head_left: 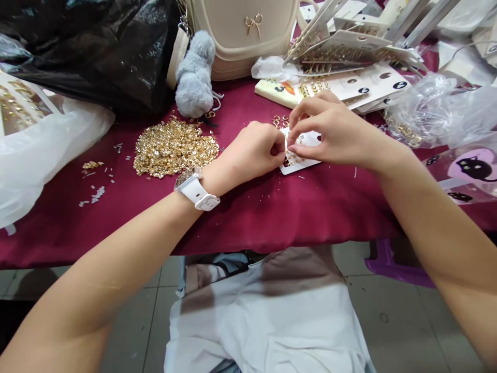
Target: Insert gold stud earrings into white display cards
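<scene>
A white jewelry card (pixel 301 165) with small gold pieces on it lies on the cloth. My left hand (pixel 258 147), a white-strapped watch (pixel 197 192) at its wrist, is closed with the fingertips at the card's left edge. From the right my right hand (pixel 330 129) reaches over the card, thumb and forefinger together in a pinch; what is between them is too small to make out. Several gold rings or links (pixel 280 122) lie just behind the card. To the left of my left hand is a heap of small gold pieces (pixel 174 147).
A dark red cloth (pixel 248 217) covers the table. Behind stand a beige bag (pixel 240 36), a grey fluffy charm (pixel 196 77) and a black plastic bag (pixel 89 46). Stacked jewelry cards (pixel 349 49) and clear plastic bags (pixel 435 109) crowd the right. Small white bits (pixel 98 194) lie left.
</scene>
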A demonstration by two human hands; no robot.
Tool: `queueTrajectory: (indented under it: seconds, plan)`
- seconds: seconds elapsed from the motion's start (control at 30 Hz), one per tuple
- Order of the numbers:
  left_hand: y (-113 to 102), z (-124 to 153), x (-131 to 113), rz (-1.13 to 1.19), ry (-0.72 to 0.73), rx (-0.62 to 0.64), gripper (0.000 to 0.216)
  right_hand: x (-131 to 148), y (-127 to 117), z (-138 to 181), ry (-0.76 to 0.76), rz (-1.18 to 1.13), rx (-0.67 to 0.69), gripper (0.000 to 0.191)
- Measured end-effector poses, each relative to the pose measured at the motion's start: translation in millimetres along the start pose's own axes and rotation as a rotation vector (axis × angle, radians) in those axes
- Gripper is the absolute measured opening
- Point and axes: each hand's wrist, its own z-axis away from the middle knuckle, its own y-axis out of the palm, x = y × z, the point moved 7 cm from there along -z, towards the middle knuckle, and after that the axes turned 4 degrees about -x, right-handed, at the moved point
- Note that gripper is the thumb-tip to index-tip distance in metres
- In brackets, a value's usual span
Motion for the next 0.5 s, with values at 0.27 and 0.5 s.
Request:
queueTrajectory:
  seconds: [0.27,0.5]
  plan:
    - [-0.1,-0.1,-1.7,-0.009,-0.023,0.015,0.014,2.1,-2.2,0.5,0.011,0.044,0.001,0.017]
    - [0.5,-0.1,-1.1,0.008,-0.030,0.023,0.014,1.0,-0.1,-2.2,0.019,0.022,0.018,0.017]
